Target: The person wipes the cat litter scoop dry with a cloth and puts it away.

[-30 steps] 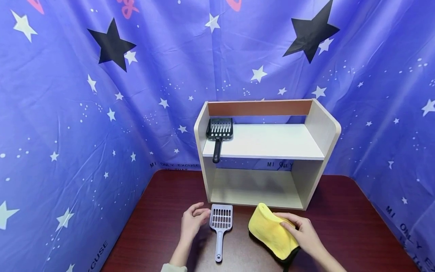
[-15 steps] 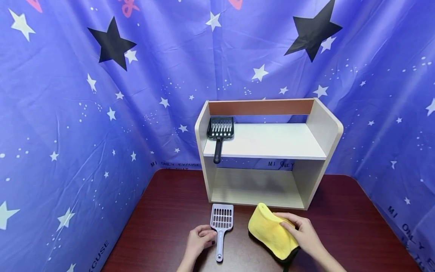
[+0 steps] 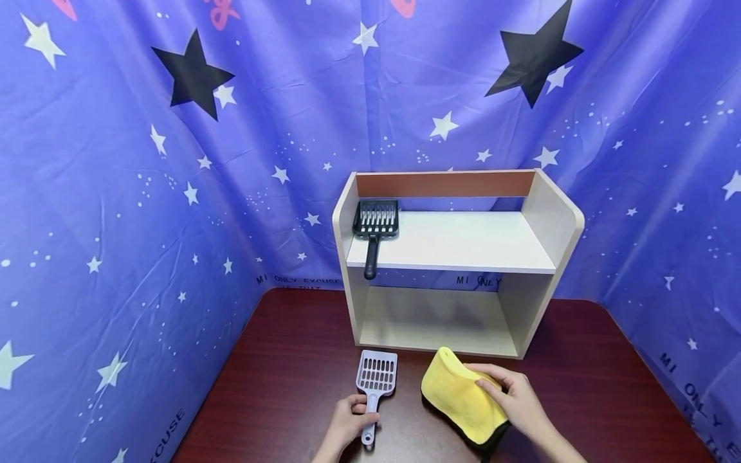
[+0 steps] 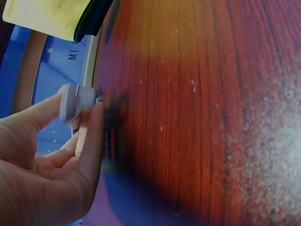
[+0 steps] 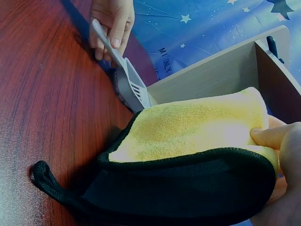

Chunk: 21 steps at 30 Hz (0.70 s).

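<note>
A pale grey-purple litter scoop (image 3: 377,373) with a slotted head lies before the shelf unit, its head pointing toward it. My left hand (image 3: 346,421) pinches the scoop's handle between thumb and fingers; the left wrist view shows the grip from close by, with the handle end (image 4: 77,101) slightly blurred. On the right, my right hand (image 3: 514,393) grips a folded yellow cloth (image 3: 463,392) with a black backing and edging. Its thumb presses on the yellow side, while the fingers behind are partly hidden. A black cord loop (image 5: 44,181) hangs from the cloth's corner.
A two-tier wooden shelf unit (image 3: 535,308) stands at the back of the dark red table (image 3: 278,360). On its upper board, at the left, lies a black litter scoop (image 3: 375,222), its handle overhanging the front edge. A blue star-patterned curtain (image 3: 145,225) surrounds the table.
My left hand has moved down and right from beside the grey scoop's head to its handle and taken hold of it. The scoop has tilted slightly. My right hand and the cloth look unmoved.
</note>
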Each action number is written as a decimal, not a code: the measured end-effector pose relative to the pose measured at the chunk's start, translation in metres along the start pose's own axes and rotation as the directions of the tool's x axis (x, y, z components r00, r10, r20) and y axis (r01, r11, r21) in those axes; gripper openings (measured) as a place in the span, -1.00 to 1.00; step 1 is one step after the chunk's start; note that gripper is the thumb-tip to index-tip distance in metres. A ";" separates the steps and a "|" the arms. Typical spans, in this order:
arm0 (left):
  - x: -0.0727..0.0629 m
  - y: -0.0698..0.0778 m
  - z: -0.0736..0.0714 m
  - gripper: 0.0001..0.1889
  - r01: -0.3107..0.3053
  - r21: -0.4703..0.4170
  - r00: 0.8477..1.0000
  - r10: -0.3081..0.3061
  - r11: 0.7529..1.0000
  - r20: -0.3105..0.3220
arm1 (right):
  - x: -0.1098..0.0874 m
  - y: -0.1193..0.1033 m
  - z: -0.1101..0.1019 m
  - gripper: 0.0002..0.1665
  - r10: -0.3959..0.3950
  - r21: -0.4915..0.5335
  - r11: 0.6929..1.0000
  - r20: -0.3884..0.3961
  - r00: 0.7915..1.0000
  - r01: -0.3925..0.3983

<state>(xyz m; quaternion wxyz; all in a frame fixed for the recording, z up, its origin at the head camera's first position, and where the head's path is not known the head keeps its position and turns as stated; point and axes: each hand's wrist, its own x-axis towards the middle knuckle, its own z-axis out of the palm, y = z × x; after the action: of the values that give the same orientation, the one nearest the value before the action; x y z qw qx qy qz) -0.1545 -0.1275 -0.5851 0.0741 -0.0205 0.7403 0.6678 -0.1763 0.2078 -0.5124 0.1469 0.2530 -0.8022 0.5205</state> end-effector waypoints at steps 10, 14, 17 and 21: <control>-0.003 0.006 -0.011 -0.50 0.063 -0.199 0.996 -0.051 0.978 0.068 | 0.001 0.000 -0.002 -0.70 0.012 0.012 1.000 0.010 1.000 -0.012; -0.004 0.009 -0.014 -0.50 0.092 -0.251 0.995 -0.079 0.964 0.059 | 0.002 -0.001 -0.002 -0.71 0.027 0.044 0.999 0.023 0.999 -0.028; -0.004 0.013 -0.014 -0.50 0.082 -0.267 0.996 -0.071 0.960 0.052 | 0.003 -0.003 -0.002 -0.70 0.021 0.070 0.997 0.041 0.999 -0.024; -0.003 0.020 -0.014 -0.50 0.056 -0.283 0.998 -0.045 0.958 0.045 | 0.006 -0.007 -0.003 -0.68 -0.021 0.093 0.996 0.089 0.996 0.013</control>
<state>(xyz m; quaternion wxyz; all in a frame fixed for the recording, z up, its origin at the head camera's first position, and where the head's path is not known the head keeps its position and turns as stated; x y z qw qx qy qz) -0.1549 -0.1396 -0.5638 0.1013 -0.0370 0.6345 0.7653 -0.1776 0.2064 -0.5026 0.1035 0.2895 -0.7810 0.5436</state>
